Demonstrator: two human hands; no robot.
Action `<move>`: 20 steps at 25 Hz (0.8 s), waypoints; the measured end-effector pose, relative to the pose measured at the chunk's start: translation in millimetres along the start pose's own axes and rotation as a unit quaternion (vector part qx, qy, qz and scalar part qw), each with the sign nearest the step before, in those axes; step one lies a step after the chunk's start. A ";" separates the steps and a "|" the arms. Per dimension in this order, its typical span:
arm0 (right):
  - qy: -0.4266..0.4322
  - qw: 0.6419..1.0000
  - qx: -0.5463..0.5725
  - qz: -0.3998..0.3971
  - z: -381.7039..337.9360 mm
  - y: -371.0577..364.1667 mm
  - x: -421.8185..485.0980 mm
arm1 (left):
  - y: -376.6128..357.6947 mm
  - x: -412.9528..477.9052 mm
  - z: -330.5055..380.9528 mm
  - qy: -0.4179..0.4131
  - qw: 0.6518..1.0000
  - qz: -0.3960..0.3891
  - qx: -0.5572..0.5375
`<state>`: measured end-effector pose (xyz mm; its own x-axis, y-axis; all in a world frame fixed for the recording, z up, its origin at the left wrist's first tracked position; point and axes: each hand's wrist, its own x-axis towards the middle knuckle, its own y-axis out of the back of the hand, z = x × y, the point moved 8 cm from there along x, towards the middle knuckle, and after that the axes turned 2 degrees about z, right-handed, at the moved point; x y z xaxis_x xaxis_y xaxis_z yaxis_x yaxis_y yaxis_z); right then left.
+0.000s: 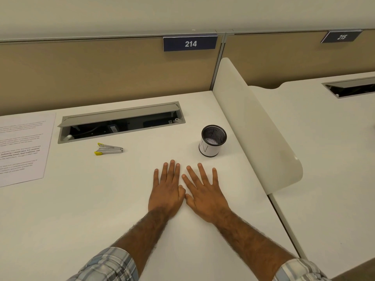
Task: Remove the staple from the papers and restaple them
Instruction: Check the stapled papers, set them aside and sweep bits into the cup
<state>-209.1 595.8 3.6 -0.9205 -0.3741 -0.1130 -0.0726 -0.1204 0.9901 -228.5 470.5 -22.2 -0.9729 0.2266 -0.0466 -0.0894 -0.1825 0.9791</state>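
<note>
— Where are the papers (21,148) from where I sit?

— At the left edge of the desk (101,199), printed side up, partly cut off by the frame. Their long axis runs from the near edge toward the back, tilted a little. I can't make out the staple itself (too small, or out of view).

— And the tool?

— The small metal stapler with yellow tips (108,149) lies between the papers and my hands, just in front of the open cable tray (121,121). Its long axis runs left to right, yellow ends toward the papers. Whether it also pulls staples I can't tell.

— Which hand goes?

— My left hand (166,191) is nearer; both stapler and papers lie to its left and farther back. My right hand (205,194) sits beside it, thumbs nearly touching, closer to the mesh pen cup (212,141) near the desk's right edge.

— Holding anything?

— Nothing. Both hands lie palm down, flat on the desk, fingers spread. I judge nothing has begun: the first move is a reach left for the papers.
</note>
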 end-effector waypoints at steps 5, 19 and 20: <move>0.004 1.000 0.021 -0.017 -8.2 2.1 -0.4 | 0.0 -1.6 0.3 -0.003 1.000 -0.003 0.002; -0.323 0.464 0.825 0.023 77.0 50.0 -12.6 | 2.8 -0.6 0.4 -0.002 1.000 0.000 -0.017; -0.328 0.453 0.829 0.019 80.1 50.7 -11.5 | 2.9 -0.9 1.0 -0.003 1.000 0.003 -0.018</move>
<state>-232.9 667.7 61.9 -0.8097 0.0717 -0.5825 0.2592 0.9342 -0.2452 -227.7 470.6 -19.0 -0.9723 0.2307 -0.0389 -0.0908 -0.2190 0.9715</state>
